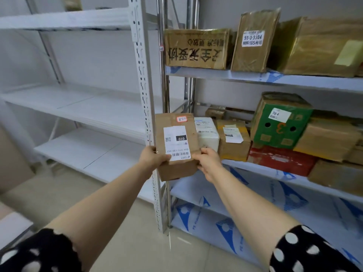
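A small brown cardboard parcel (177,122) with a white shipping label and a pink sticker is held in the air in front of the shelf upright. My left hand (152,157) grips its lower left edge, thumb over the label. My right hand (209,160) grips its lower right edge. The parcel's far end is level with the left end of the right rack's middle shelf (275,174), beside a white parcel (207,134).
The right rack holds several cardboard parcels on its top shelf (225,76) and middle shelf, including a green box (279,124) and a red one (280,158). The white rack (88,107) on the left stands bare. A perforated upright (144,91) stands between the racks.
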